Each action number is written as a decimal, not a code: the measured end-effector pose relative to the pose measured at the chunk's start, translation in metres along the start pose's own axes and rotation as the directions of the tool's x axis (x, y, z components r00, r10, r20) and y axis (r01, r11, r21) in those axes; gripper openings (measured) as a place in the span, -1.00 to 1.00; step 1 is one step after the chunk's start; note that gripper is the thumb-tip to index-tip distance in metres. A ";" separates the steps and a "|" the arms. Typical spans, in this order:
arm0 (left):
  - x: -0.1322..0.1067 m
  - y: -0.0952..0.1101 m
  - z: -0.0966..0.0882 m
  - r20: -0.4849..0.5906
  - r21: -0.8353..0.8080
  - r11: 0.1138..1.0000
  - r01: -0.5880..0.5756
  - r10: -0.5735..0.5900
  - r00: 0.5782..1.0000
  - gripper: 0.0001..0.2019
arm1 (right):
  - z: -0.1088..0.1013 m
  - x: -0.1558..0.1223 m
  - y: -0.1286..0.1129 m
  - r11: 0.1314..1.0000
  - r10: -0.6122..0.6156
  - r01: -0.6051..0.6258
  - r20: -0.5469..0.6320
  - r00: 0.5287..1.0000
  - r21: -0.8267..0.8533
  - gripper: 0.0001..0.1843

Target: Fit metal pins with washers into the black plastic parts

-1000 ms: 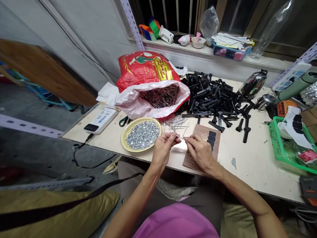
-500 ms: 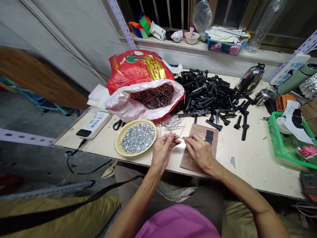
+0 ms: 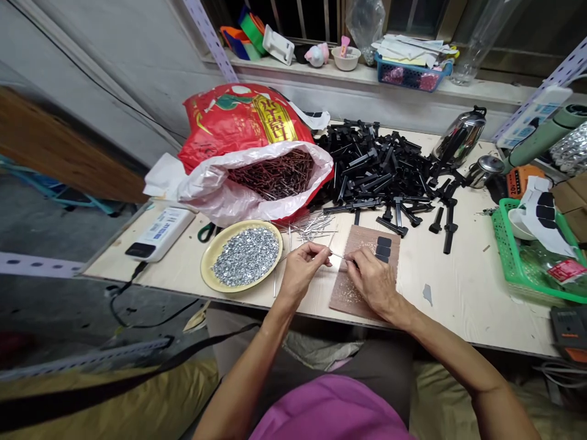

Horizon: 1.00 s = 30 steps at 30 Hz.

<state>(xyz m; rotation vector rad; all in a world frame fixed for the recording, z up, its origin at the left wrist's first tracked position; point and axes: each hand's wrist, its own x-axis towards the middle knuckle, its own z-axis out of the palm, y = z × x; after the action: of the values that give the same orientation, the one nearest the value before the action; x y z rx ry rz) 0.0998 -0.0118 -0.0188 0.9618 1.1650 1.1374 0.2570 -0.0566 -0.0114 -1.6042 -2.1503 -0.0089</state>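
Left hand: the left hand [image 3: 300, 275] is closed in a firm pinch, thumb and forefinger gripping a thin steel nail [image 3: 337, 255] that points across toward the other hand, held above the table
Right hand: the right hand [image 3: 373, 284] is curled over a brown fibre board [image 3: 362, 287], its fingertips [image 3: 353, 261] drawn together at the nail's tip; anything held there is too small to tell
Nearby: a yellow plate [image 3: 202, 263] heaped with zinc washers [image 3: 245, 256] lies just left of the left hand, with loose nails [image 3: 312, 227] behind it
Beyond: a red plastic sack [image 3: 243, 116] gapes open on dark nails [image 3: 273, 174], beside a heap of black plastic parts [image 3: 376, 165] on the pale wooden table [image 3: 481, 305]
Slip risk: so slim a nail, held only by the fingertips, could twist or drop if the pinch loosens
Prick risk: its tip faces the right fingers, so a misjudged push could jab them
Spill risk: the plate sits near the table's front edge, so a knock from a forearm could scatter washers, and a nudge to the slumped sack could tip out more nails
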 end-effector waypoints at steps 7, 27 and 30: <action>0.006 -0.007 0.010 0.179 -0.226 0.929 0.294 -0.257 0.950 -0.62 | 0.008 -0.003 0.009 0.991 -0.073 0.058 -0.123 0.990 -0.121 -0.73; 0.003 -0.007 0.020 0.114 0.087 0.994 0.063 -0.073 0.991 -0.81 | 0.003 0.004 0.026 0.870 0.177 -0.289 0.294 0.939 0.399 -0.77; 0.005 -0.007 0.022 0.045 -0.031 0.992 0.119 -0.118 0.992 -0.79 | 0.001 -0.001 0.022 0.986 0.046 -0.061 0.097 0.994 0.158 -0.82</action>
<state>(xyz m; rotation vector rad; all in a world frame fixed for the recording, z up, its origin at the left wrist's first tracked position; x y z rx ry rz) 0.1229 -0.0077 -0.0227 0.8758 1.1499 1.0339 0.2771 -0.0499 -0.0186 -1.5964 -2.1165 0.2546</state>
